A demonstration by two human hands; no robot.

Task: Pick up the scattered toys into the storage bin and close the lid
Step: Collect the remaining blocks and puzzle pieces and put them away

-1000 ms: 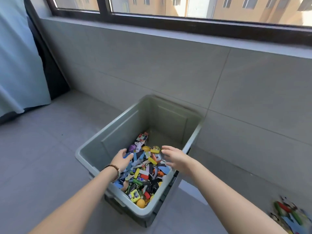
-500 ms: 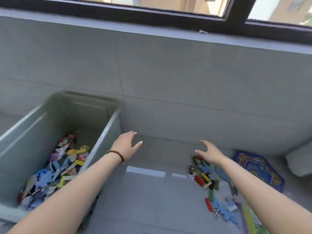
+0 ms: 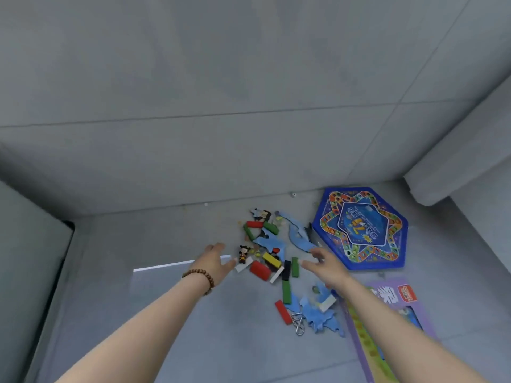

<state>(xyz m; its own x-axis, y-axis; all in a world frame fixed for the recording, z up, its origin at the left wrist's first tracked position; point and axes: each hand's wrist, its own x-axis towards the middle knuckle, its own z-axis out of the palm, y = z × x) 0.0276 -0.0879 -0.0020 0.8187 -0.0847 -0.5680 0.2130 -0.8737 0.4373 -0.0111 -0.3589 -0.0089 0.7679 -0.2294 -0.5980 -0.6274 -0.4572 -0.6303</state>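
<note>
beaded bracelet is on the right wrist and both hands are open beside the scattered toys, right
No, the head view shows the beaded bracelet on the left wrist. The left hand and right hand are indeed open beside the scattered toys.

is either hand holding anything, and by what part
Nothing is held: the left hand and right hand are both open, fingers spread, either side of the scattered pile of small coloured rectangular blocks.

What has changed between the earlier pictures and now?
Both hands left the storage bin and moved right: left hand and right hand now reach, open and empty, either side of the toy pile. Nothing was grasped. Pile and blue game board lie as before.
</note>
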